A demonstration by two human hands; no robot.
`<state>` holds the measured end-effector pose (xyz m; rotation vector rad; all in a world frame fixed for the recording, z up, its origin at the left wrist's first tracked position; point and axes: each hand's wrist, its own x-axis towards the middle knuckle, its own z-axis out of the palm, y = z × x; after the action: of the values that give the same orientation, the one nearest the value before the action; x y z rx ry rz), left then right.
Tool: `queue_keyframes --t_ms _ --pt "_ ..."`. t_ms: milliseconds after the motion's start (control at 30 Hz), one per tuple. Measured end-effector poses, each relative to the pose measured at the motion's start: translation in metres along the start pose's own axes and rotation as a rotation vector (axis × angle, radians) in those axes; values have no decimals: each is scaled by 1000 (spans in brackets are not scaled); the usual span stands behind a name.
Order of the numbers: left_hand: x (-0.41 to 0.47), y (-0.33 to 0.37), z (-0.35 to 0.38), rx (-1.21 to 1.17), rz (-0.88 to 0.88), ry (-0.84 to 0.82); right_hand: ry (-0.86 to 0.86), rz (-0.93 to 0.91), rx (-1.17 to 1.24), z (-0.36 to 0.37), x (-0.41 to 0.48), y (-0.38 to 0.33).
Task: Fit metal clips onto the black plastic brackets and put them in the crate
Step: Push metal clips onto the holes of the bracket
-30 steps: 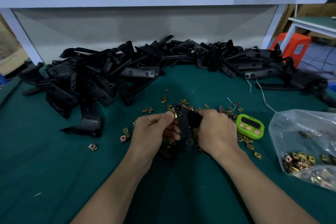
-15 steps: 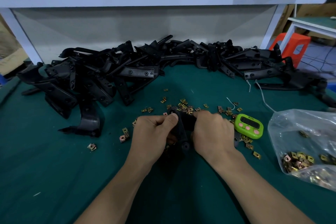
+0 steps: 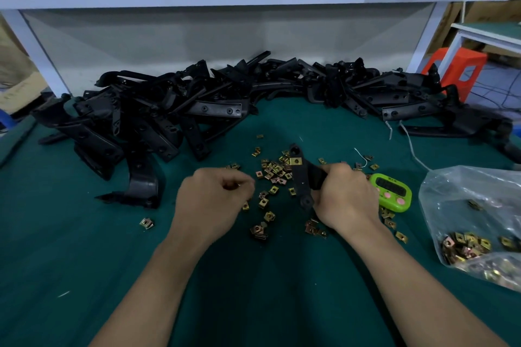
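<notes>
On the table centre, the right hand grips a bracket, one clip fitted at twelve o'clock. The left hand, curled at nine o'clock, may pinch another; unclear. Next, probably seating it.

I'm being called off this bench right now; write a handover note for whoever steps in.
The right hand grips a black bracket with one metal clip fitted near its far end.
The left hand, fingers curled, is beside the loose clips; whether it holds one is unclear.
A pile of brackets lies along the back; more clips are in the plastic bag, right.
Likely left: finish this bracket, crate it, work through the pile. No crate is in view.
</notes>
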<state>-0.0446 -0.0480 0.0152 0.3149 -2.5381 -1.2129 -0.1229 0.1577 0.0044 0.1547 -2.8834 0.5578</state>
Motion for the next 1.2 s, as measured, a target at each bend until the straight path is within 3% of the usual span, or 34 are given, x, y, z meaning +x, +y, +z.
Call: queue_keyframes --t_ms 100,200,367,567,800,1067,1200 --pt "-5 3 9 247 20 -182 -4 -3 4 3 0 0" --pt "-9 4 19 356 46 -233 -10 -15 7 4 -1 -1" --pt "-12 0 26 268 88 -176 -9 -6 34 3 -2 0" --pt "-8 0 18 3 -18 -32 15 37 90 1 1 3" --pt "-4 -3 20 -41 -75 -75 -120 -205 31 -3 -7 -10" --pt "-11 4 22 423 21 26 -87 -158 115 -5 -11 -17" --pt "-12 8 27 96 9 0 -62 -205 315 -12 -10 -13"
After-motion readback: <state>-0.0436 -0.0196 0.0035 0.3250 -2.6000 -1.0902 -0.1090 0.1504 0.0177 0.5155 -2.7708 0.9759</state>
